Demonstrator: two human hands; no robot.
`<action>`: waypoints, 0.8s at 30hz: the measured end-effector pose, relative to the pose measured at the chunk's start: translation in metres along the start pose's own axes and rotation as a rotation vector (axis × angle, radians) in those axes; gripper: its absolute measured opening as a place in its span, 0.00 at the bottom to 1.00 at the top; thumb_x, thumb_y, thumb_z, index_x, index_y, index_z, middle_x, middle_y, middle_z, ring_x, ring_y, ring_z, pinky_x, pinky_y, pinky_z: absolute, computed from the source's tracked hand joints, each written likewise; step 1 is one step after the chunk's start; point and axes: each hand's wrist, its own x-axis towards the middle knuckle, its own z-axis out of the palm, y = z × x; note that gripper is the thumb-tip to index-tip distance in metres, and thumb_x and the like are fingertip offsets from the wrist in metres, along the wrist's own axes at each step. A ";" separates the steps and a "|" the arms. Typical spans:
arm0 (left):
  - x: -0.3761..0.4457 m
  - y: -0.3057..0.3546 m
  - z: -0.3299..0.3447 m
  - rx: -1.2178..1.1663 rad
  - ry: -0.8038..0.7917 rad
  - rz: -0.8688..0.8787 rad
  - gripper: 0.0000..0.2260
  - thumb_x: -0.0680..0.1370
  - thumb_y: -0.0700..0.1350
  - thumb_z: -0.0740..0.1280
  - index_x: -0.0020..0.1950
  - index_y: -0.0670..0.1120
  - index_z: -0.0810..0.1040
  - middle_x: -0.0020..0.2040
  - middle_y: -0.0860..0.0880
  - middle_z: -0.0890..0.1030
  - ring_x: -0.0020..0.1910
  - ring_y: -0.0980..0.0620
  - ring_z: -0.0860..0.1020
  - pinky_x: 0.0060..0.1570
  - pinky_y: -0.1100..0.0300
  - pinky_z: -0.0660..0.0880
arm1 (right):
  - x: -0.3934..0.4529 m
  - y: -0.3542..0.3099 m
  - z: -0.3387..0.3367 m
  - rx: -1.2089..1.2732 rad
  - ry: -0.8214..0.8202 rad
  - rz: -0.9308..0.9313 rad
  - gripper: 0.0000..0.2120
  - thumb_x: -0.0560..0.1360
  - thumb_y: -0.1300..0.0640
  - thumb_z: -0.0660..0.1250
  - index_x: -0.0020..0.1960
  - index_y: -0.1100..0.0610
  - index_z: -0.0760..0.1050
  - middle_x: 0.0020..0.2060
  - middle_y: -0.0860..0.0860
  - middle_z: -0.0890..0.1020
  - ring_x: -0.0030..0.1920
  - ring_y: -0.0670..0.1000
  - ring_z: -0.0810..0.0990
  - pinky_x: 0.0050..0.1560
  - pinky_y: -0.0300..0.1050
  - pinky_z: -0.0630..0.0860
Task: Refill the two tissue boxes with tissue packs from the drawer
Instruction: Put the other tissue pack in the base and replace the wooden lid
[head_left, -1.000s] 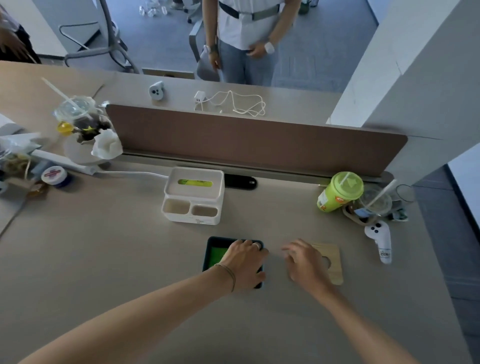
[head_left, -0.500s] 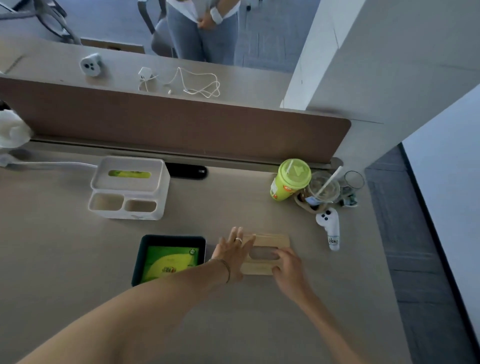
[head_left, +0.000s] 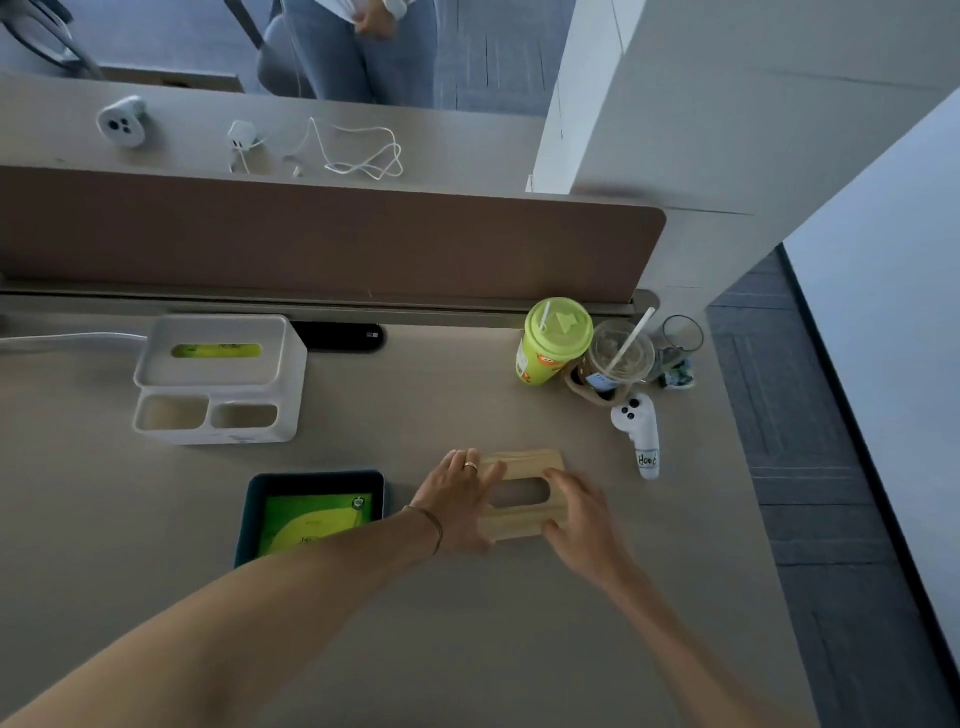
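Head camera is looking down at the desk (head_left: 156, 519), and I am resting both hands on the wooden lid (head_left: 519, 467) near the middle of the frame. My left hand (head_left: 457, 499) is lying flat and open over the lid's left end, fingers spread. My right hand (head_left: 582, 519) is curling over the right end, thumb at the near edge, so it is gripping the lid loosely.

To the lower left of the lid, the dark box (head_left: 311, 480) is sitting open with a green tissue pack (head_left: 311, 525) inside. In the left middle of the frame, the white box (head_left: 218, 379) is showing green through its slot, so I think it is full already.

I am guessing the lid goes on the dark box now. To do it well, I am planning to lift it level with both hands, line the corners up, and lower it slowly. The pack should stay flat underneath.
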 end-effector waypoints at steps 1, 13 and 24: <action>-0.004 -0.001 -0.006 -0.029 0.014 0.017 0.42 0.65 0.65 0.71 0.70 0.47 0.59 0.66 0.40 0.70 0.62 0.42 0.67 0.65 0.53 0.66 | 0.000 -0.002 -0.003 -0.018 -0.004 -0.010 0.33 0.69 0.61 0.73 0.73 0.56 0.70 0.68 0.53 0.72 0.68 0.56 0.71 0.70 0.47 0.67; -0.103 -0.068 -0.063 -0.153 0.134 0.068 0.34 0.62 0.65 0.73 0.54 0.51 0.60 0.56 0.49 0.70 0.61 0.50 0.63 0.44 0.57 0.71 | 0.005 -0.069 -0.002 -0.490 -0.273 -0.255 0.65 0.62 0.34 0.77 0.81 0.46 0.35 0.82 0.51 0.41 0.82 0.55 0.44 0.79 0.56 0.53; -0.198 -0.150 -0.059 -0.183 0.182 0.014 0.34 0.61 0.66 0.73 0.55 0.49 0.62 0.55 0.51 0.67 0.58 0.51 0.65 0.53 0.56 0.75 | -0.002 -0.148 0.045 -0.495 -0.246 -0.481 0.65 0.62 0.36 0.77 0.81 0.45 0.34 0.80 0.54 0.58 0.80 0.57 0.54 0.78 0.48 0.52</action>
